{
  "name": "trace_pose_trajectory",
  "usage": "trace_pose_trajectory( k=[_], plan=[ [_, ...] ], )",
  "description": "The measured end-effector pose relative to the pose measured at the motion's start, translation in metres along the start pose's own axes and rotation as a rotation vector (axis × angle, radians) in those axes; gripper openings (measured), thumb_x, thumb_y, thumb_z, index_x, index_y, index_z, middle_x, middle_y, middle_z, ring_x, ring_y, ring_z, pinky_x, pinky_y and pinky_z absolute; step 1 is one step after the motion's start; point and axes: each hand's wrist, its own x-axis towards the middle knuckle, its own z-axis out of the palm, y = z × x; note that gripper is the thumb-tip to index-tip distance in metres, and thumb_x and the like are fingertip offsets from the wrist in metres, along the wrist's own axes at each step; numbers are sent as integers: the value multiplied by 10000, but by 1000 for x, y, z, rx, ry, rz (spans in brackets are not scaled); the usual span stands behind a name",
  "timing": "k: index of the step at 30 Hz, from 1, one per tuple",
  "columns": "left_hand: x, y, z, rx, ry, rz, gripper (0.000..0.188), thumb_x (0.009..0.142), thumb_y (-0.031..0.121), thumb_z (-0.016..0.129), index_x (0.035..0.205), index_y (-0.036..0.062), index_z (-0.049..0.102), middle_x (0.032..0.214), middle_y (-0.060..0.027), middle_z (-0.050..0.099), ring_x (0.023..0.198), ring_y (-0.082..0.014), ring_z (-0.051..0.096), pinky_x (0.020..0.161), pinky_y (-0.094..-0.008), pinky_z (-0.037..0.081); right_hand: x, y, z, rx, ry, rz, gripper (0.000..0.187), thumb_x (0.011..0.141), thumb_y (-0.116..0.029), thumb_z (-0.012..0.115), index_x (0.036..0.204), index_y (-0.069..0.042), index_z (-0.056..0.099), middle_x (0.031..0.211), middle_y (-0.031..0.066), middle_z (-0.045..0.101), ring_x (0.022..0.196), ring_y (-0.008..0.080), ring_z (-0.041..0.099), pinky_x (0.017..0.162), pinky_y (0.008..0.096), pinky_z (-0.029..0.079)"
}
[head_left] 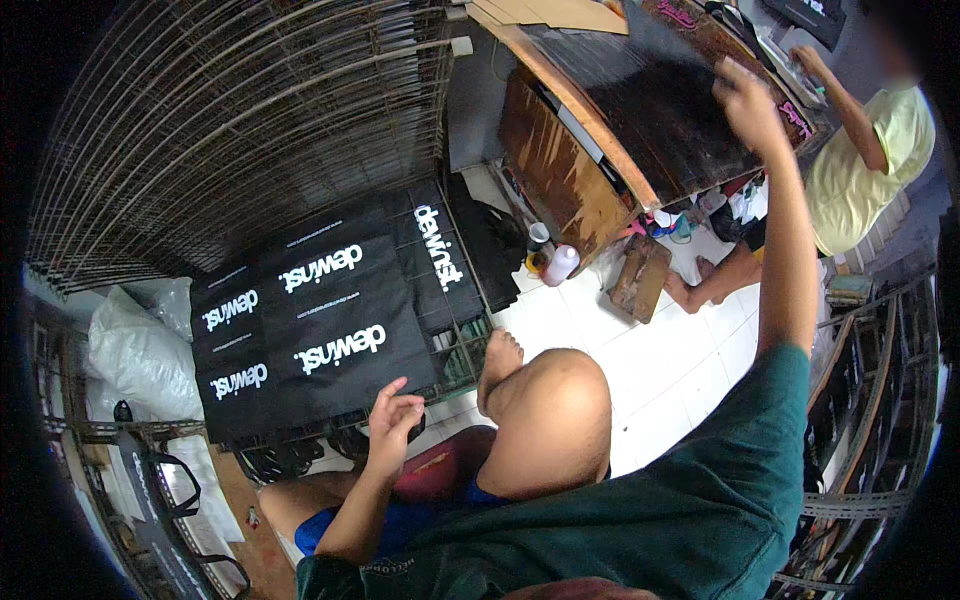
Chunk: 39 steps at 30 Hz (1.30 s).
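My left hand (394, 418) is raised above my lap, just in front of black fabric pieces with white lettering (320, 310). Its fingers are apart and loosely bent, with nothing in them. These pieces lie flat on a wire drying rack (462, 372). My right arm stretches far out to the right, and my right hand (748, 105) is over the dark-topped wooden table (650, 90). That hand is blurred, so its fingers and anything in them cannot be made out. Near it on the table's far side is a frame with pink lettering (795, 120).
A person in a yellow shirt (875, 160) sits at the table's right side. Raised wire racks (260, 120) fill the upper left. A plastic bottle (561, 263) and a wooden block (640, 280) stand on the white tiles. Stuffed white plastic bags (140, 345) lie at the left.
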Motion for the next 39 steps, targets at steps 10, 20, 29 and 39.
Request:
trace_pose_trajectory(
  k=[10, 20, 29, 39],
  plan=[
    [5, 9, 13, 3, -149, -53, 521, 833, 26, 606, 1301, 20, 375, 996, -79, 593, 914, -127, 555, 826, -260, 434, -51, -113, -49, -10, -725, 188, 634, 808, -452, 563, 1292, -53, 470, 1273, 182, 509, 1181, 320, 481, 1003, 390, 354],
    [-30, -12, -12, 14, 17, -241, 477, 831, 54, 636, 1263, 86, 437, 1013, -84, 594, 928, -161, 560, 812, -302, 459, 2, 15, 120, -53, -554, 796, 667, 804, -674, 354, 1351, -295, 399, 1469, 119, 247, 1359, 333, 206, 1040, 606, 161],
    [-22, -28, -9, -33, -18, -219, 469, 838, 68, 631, 1266, 80, 441, 1025, -86, 596, 925, -163, 558, 813, -312, 456, 13, -7, 141, -32, -611, 849, 963, 620, -866, 385, 1423, -362, 219, 1505, 165, 63, 1385, 377, 0, 1023, 669, -14],
    [-47, -27, -17, 7, 20, -285, 515, 817, 127, 646, 1274, 74, 416, 1032, -95, 607, 918, -165, 582, 743, -299, 473, -11, 56, 56, 1446, 701, 1089, 1039, 713, -757, 478, 1451, -163, 54, 1456, 164, 245, 1296, 370, 314, 1016, 598, 204]
  ],
)
